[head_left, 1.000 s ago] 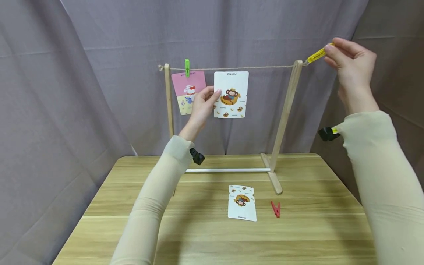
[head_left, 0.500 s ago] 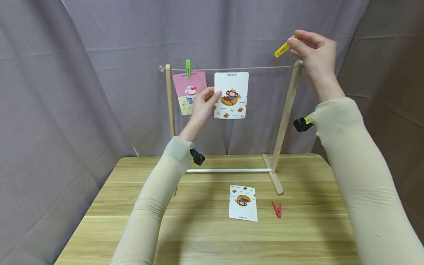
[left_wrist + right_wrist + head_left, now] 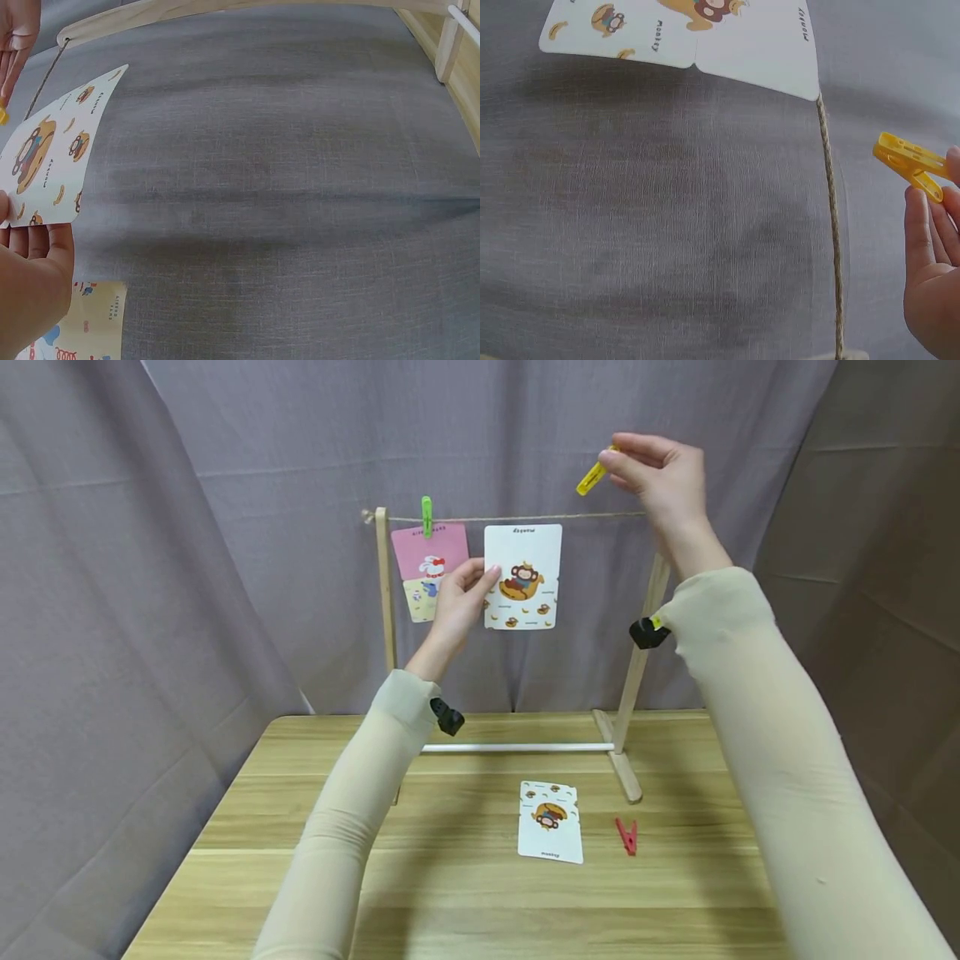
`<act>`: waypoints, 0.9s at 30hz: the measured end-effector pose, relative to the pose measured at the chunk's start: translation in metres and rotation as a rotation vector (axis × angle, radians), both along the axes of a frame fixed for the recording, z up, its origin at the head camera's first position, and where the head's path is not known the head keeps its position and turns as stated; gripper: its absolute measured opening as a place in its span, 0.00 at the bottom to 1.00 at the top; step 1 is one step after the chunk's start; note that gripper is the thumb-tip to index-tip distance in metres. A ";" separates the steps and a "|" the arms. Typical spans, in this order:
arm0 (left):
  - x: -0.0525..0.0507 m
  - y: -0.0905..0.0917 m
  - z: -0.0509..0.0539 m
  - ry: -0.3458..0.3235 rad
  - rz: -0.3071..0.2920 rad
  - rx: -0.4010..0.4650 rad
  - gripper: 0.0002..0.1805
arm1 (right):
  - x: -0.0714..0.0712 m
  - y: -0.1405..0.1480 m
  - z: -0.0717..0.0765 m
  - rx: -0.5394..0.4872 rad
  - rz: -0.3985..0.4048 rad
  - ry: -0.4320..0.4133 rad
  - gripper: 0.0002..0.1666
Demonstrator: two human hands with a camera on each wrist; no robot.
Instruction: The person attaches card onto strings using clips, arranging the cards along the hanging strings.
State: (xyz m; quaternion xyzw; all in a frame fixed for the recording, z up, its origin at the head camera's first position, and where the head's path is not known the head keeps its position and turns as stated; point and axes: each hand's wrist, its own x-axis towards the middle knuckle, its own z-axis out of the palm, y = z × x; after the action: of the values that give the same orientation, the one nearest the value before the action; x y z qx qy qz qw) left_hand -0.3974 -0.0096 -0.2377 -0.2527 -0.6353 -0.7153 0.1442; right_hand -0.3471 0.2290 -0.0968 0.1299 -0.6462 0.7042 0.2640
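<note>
By its left edge, my left hand (image 3: 459, 602) pinches a white monkey card (image 3: 522, 547), held upright with its top edge at the twine line (image 3: 592, 516). Above the line, to the right of that card, my right hand (image 3: 667, 485) holds a yellow clothespin (image 3: 591, 479) between thumb and fingers. In the right wrist view the yellow clothespin (image 3: 907, 157) is apart from the twine (image 3: 831, 202). A pink and yellow card (image 3: 427, 547) hangs from the line under a green clothespin (image 3: 427, 516), partly behind my left hand.
A wooden stand with a right post (image 3: 637, 672) and a white crossbar (image 3: 517, 747) carries the line. On the wooden table (image 3: 465, 893) lie a second monkey card (image 3: 550, 839) and a red clothespin (image 3: 627, 837). Grey curtains (image 3: 262, 527) hang behind.
My right hand has moved left with the yellow clothespin, from beyond the right post to above the line near the held card. The left hand and its card stay almost still.
</note>
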 end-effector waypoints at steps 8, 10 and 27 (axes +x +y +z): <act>-0.001 -0.003 0.002 0.005 0.007 0.001 0.15 | -0.006 -0.016 0.009 0.130 0.000 -0.044 0.24; -0.001 -0.003 0.002 0.009 0.008 0.001 0.15 | -0.007 -0.018 0.009 0.164 -0.003 -0.049 0.24; -0.001 -0.004 -0.001 0.003 0.022 -0.010 0.15 | -0.015 -0.028 0.006 0.259 -0.016 -0.071 0.12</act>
State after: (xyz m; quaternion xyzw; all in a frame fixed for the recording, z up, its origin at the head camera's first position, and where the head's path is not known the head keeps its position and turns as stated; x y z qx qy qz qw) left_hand -0.3987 -0.0131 -0.2386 -0.2475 -0.6413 -0.7103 0.1517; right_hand -0.3625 0.2008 -0.0903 0.1326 -0.7417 0.6169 0.2275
